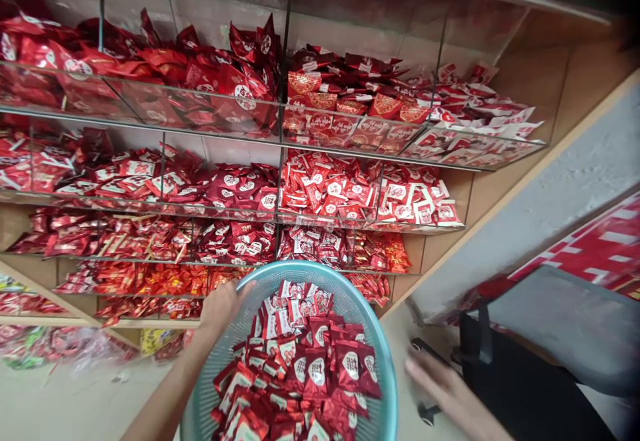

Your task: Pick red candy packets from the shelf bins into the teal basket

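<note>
A light-blue plastic basket (389, 377) with mesh sides sits low in the middle of the head view. Small red and white wrapped sweets (316, 366) fill much of it; several carry a white heart print. My left hand (223, 306) is closed over the basket's upper left rim, its fingertips reaching inside. To the right of the basket is my right hand (436, 375), a little blurred, apart from the rim. Its fingers look stretched out toward the basket, and nothing shows in them.
Ahead stands a wooden rack with glass-fronted shelves (240, 211), divided into bins of red packets (333, 191). A black bag-like object (520, 387) lies at the lower right, by a small black caster (427, 414). Plastic bags of goods (65, 347) rest under the rack at the left.
</note>
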`<state>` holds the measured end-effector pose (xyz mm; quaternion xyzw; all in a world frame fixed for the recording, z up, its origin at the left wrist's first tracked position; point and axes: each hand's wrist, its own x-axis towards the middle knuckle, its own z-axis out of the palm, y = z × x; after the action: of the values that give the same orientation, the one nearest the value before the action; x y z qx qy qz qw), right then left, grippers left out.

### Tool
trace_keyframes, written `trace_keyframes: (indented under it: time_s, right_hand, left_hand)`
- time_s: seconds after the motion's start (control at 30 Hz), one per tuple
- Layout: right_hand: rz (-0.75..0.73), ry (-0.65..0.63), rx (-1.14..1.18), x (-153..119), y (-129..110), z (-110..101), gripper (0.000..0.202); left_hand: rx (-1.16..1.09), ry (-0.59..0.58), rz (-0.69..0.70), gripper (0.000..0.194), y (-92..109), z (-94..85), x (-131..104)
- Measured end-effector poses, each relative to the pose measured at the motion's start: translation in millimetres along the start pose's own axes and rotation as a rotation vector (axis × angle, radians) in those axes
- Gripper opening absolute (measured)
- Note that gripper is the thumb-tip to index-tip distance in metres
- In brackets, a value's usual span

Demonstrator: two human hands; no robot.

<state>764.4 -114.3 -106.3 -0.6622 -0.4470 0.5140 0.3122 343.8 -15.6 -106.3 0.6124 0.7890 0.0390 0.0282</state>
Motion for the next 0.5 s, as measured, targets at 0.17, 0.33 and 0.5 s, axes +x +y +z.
trace_keyframes:
  time_s: [0.17, 0.33, 0.5]
  right_hand:
    - [-0.47, 0.086, -0.389, 51, -91, 17, 0.048]
    - [-0.93, -0.104, -0.717, 119, -158, 115, 0.036]
    - [-0.887, -0.063, -0.968, 183, -176, 160, 0.036]
  left_hand:
    - [0.016, 0.008, 0.015, 0.061, -2, 3.4, 0]
    - [0.04, 0.026, 0.028, 0.06, -2, 2.5, -1]
    - [0.025, 0.031, 0.018, 0.063, -4, 4.5, 1]
